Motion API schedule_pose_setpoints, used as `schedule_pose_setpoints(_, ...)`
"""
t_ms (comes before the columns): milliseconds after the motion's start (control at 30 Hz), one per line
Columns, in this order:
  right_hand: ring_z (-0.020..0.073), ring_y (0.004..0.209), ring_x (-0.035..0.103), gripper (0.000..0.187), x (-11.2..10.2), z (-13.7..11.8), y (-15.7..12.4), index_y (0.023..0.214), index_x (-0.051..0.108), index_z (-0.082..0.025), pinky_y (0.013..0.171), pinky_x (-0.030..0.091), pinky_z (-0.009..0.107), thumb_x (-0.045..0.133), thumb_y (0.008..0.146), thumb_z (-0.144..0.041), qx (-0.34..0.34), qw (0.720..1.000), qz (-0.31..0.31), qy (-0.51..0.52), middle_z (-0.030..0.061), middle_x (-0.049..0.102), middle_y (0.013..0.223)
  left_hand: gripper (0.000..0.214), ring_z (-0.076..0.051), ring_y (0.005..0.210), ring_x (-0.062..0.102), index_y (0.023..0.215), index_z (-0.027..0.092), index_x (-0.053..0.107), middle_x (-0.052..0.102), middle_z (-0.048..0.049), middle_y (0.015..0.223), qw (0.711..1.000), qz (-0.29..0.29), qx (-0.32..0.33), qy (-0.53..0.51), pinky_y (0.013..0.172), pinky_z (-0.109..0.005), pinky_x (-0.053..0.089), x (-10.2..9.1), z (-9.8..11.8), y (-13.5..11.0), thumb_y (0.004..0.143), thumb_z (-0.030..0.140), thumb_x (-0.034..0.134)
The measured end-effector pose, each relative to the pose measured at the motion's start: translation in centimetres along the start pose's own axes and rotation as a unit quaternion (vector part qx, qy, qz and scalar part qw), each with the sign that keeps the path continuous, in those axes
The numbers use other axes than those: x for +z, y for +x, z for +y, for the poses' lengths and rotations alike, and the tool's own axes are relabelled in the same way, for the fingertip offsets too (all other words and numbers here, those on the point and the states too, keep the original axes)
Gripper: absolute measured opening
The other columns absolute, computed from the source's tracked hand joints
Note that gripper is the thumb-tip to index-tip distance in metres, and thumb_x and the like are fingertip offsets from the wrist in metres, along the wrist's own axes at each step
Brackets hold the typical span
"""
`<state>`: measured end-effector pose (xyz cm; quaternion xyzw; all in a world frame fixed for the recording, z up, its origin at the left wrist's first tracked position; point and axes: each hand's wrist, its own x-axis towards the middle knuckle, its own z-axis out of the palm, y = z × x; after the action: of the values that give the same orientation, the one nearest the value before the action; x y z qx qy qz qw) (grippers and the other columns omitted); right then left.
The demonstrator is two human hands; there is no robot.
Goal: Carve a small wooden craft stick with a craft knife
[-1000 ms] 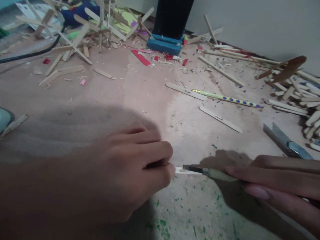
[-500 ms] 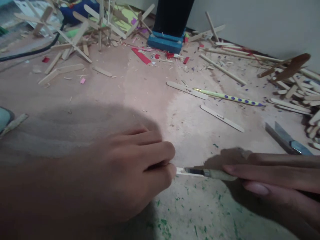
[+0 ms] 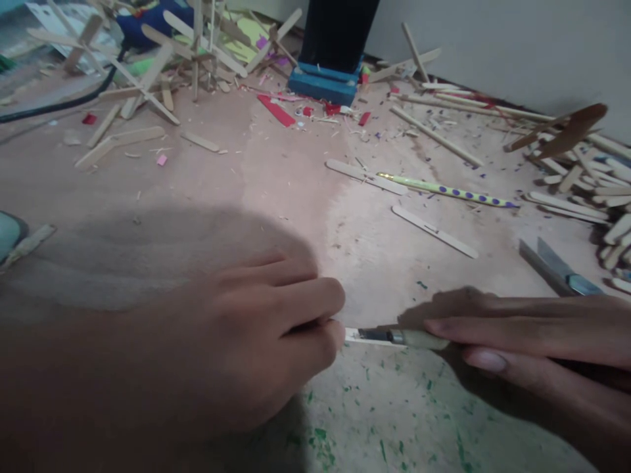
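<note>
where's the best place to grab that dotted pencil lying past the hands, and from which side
Take the dotted pencil at its middle, coming from above with fingers across its width. It lies flat with bare floor along most of both sides. Its left tip sits close to a craft stick, so avoid that end; the middle also balances it, probably.

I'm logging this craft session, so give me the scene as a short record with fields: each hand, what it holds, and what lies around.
left hand: left hand curled, fingertips pinching and pressing a wooden craft stick to the work surface
right hand: right hand grips a craft knife, blade laid on the stick's exposed end
near right hand: utility knife lying on the surface
middle: spotted pencil, two loose sticks
back: stick framework, blue block base, red scraps
right edge: pile of craft sticks
</note>
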<state>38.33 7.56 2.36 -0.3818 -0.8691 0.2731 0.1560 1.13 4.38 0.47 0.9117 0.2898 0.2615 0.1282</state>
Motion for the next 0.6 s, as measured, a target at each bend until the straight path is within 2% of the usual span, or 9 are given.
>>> schedule_pose_setpoints(133, 0.0236, 0.117, 0.093, 0.041, 0.4, 0.2, -0.5, 0.145, 0.089, -0.061, 0.111, 0.076, 0.024, 0.092, 0.108, -0.043, 0.015, 0.999, 0.021, 0.047, -0.0224, 0.088, 0.145, 0.04, -0.016, 0.091, 0.056, 0.103, 0.016, 0.08, 0.068, 0.0005, 0.1, 1.0, -0.01, 0.008, -0.016, 0.083, -0.037, 0.05, -0.1, -0.1, -0.1, 0.131, 0.013, 0.052)
schedule_pose_setpoints(233, 0.0233, 0.115, 0.093, 0.042, 0.3, 0.8, -1.0, 0.145, 0.089, -0.061, 0.116, 0.075, 0.027, 0.093, 0.107, -0.043, 0.012, 0.999, 0.015, 0.035, -0.0247, 0.086, 0.148, 0.04, -0.016, 0.09, 0.056, 0.103, 0.017, 0.078, 0.066, 0.0011, 0.099, 1.0, -0.019, -0.008, -0.024, 0.083, -0.036, 0.048, -0.3, 0.0, -0.2, 0.132, 0.014, 0.051)
schedule_pose_setpoints(433, 0.0306, 0.115, 0.094, 0.046, 0.2, 1.1, -1.1, 0.145, 0.091, -0.056, 0.1, 0.082, 0.031, 0.099, 0.101, -0.043, 0.018, 0.999, 0.01, 0.041, -0.0162, 0.09, 0.144, 0.037, -0.016, 0.091, 0.058, 0.099, 0.019, 0.068, 0.065, 0.001, 0.101, 0.999, -0.005, -0.026, -0.025, 0.086, -0.034, 0.049, 0.0, 0.6, -0.5, 0.131, 0.012, 0.05)
schedule_pose_setpoints(500, 0.0289, 0.111, 0.094, 0.047, 0.2, 0.5, -0.4, 0.148, 0.088, -0.061, 0.1, 0.082, 0.032, 0.097, 0.104, -0.045, 0.001, 0.999, 0.011, 0.047, -0.0195, 0.088, 0.145, 0.036, -0.016, 0.091, 0.058, 0.098, 0.02, 0.064, 0.064, 0.0012, 0.1, 0.999, -0.01, -0.031, -0.03, 0.084, -0.034, 0.049, 0.1, 0.6, -0.5, 0.131, 0.012, 0.05)
schedule_pose_setpoints(600, 0.0213, 0.11, 0.094, 0.052, 0.2, -0.3, 0.4, 0.153, 0.08, -0.071, 0.108, 0.079, 0.027, 0.088, 0.113, -0.04, -0.037, 0.998, 0.001, 0.042, -0.0289, 0.084, 0.146, 0.033, -0.014, 0.091, 0.058, 0.101, 0.02, 0.065, 0.066, 0.0018, 0.102, 0.999, -0.017, -0.035, -0.032, 0.083, -0.033, 0.049, 0.1, 0.5, -0.4, 0.131, 0.013, 0.051)
